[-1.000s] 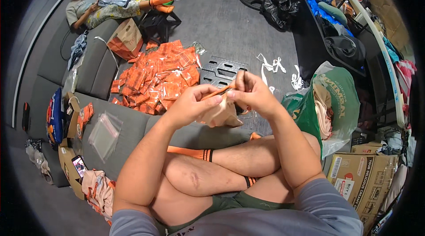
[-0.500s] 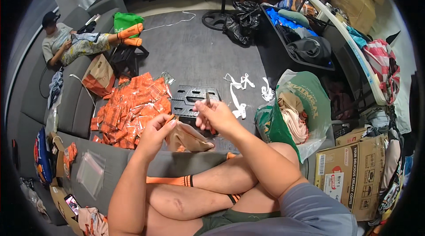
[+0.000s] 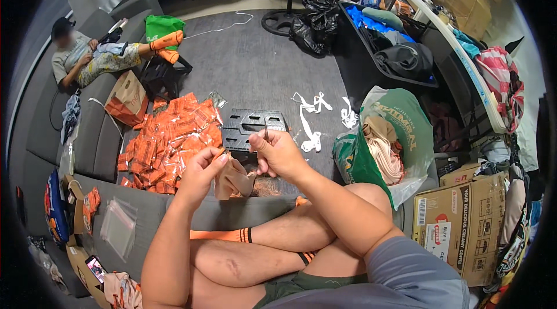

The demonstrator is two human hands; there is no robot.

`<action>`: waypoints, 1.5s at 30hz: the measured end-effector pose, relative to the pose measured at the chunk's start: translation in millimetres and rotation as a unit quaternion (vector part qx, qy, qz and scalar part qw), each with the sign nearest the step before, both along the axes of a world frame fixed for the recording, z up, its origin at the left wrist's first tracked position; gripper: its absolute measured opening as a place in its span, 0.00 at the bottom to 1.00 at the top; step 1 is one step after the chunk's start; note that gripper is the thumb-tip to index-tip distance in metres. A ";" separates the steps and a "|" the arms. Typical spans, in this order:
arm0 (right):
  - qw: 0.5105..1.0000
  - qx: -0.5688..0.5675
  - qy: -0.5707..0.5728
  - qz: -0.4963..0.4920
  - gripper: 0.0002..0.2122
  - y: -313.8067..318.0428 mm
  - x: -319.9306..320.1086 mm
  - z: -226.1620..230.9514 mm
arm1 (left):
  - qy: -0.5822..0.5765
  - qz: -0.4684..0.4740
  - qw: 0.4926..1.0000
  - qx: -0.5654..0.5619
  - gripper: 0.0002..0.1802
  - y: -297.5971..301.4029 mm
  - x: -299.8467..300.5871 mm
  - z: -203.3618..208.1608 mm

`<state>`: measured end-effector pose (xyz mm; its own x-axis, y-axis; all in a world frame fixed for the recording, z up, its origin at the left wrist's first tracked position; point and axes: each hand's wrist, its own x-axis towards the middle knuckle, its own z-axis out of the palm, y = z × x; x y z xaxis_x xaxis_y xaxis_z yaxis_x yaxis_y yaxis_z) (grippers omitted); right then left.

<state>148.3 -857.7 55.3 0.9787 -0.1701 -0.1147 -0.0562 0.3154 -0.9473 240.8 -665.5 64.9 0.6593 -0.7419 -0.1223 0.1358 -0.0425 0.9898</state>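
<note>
My left hand (image 3: 204,171) is closed in a pinch on the upper edge of a beige cloth piece (image 3: 233,180), where a bit of orange shows at the fingertips. The cloth hangs in folds between my hands. My right hand (image 3: 279,157) is closed around a thin, dark, pointed tool (image 3: 267,133) whose tip sticks up past the thumb; the rest is hidden in the fist, so its kind is unclear. Just beyond my hands stands a black plastic step stool (image 3: 255,119).
Orange packets in clear wrap (image 3: 174,141) are heaped at the left. A green plastic bag (image 3: 371,164) with beige cloth stands right, near white straps (image 3: 310,135). Clear sleeves (image 3: 119,222) lie on the sofa (image 3: 154,204). Another person (image 3: 78,57) sits far left; a cardboard box (image 3: 458,228) stands right.
My right hand has moved slightly left, nearer to my left hand. The beige cloth now hangs narrower and more bunched, its lower right end drawn in. The tool's tip has tilted left.
</note>
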 end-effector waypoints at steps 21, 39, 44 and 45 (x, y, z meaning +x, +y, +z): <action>0.977 -0.199 -0.077 -0.002 0.08 -0.8 -3.1 2.8 | 0.022 0.004 0.998 -0.061 0.13 6.4 4.4 9.1; 0.988 -0.113 -0.021 0.107 0.10 11.5 -1.6 4.9 | 0.109 -0.069 0.988 -0.091 0.07 8.6 4.1 7.4; 0.991 -0.109 -0.039 0.066 0.08 8.1 -0.9 5.6 | 0.100 -0.049 0.991 -0.077 0.09 12.1 7.2 7.4; 0.991 -0.109 -0.040 0.067 0.08 7.6 -1.1 8.0 | 0.100 -0.048 0.991 -0.077 0.09 13.1 8.4 8.0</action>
